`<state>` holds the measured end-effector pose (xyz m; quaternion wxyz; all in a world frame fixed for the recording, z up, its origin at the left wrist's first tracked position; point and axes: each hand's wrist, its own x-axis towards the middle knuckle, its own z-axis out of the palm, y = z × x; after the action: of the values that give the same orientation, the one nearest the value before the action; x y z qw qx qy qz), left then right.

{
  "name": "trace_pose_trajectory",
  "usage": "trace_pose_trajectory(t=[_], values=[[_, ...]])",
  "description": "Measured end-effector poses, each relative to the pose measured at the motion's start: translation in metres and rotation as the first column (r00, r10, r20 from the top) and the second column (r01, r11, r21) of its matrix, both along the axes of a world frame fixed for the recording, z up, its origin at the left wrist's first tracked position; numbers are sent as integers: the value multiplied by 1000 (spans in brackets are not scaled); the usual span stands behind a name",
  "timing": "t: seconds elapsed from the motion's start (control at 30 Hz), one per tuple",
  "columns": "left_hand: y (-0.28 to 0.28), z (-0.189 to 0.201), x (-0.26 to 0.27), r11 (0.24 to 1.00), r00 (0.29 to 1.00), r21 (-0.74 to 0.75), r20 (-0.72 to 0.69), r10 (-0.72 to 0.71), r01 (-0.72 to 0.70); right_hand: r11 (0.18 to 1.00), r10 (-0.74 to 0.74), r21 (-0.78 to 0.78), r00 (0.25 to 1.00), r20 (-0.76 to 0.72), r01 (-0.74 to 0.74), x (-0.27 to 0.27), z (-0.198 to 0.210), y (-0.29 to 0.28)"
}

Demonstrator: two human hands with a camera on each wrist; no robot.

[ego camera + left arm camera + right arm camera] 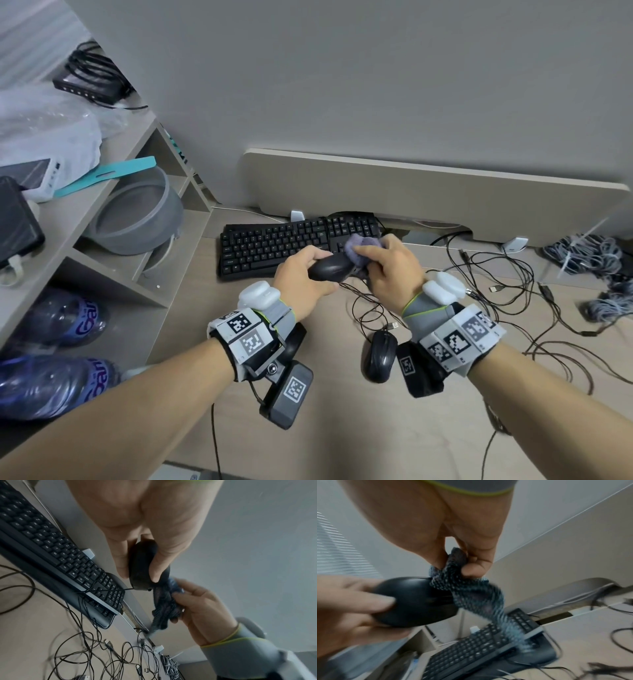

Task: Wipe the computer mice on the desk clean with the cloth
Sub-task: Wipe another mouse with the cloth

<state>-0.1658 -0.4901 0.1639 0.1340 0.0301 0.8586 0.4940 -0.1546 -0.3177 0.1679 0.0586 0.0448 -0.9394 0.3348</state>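
Observation:
My left hand (305, 274) grips a black wired mouse (327, 269) lifted above the desk in front of the keyboard; the same mouse (142, 566) sits between thumb and fingers in the left wrist view and shows as a mouse (414, 601) in the right wrist view. My right hand (387, 267) bunches a grey-blue cloth (363, 250) against the mouse's front end. The cloth (465, 589) hangs down from the pinching fingers and is the same cloth (164, 604) seen from the left. A second black mouse (379, 356) lies on the desk by my right wrist.
A black keyboard (294, 243) lies behind my hands. Tangled black cables (496, 274) spread over the desk (376, 428) on the right, with grey cable bundles (589, 253) further right. A shelf unit (113, 274) with a grey bowl (137, 219) stands on the left.

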Motion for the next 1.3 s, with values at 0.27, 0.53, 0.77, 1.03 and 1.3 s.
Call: trace_pose_trajectory(t=[0.27, 0.53, 0.77, 1.03, 1.3], values=[[0, 2, 0, 1000, 1000, -14, 25, -1, 2, 1000, -18, 25, 1000, 13, 18, 0, 0, 4], [-3, 5, -1, 1000, 1000, -7, 16, -18, 18, 998, -3, 64, 999, 40, 1, 3, 1, 6], [-3, 6, -4, 1000, 1000, -14, 20, -16, 16, 997, 75, 8, 997, -2, -75, 10, 6, -12], [1, -1, 1, 998, 1000, -56, 4, -21, 21, 986, 163, 41, 987, 7, -163, 18, 11, -25], [4, 6, 3, 987, 999, -152, 14, -52, 53, 942, 265, 200, 963, 53, -270, 33, 25, -33]])
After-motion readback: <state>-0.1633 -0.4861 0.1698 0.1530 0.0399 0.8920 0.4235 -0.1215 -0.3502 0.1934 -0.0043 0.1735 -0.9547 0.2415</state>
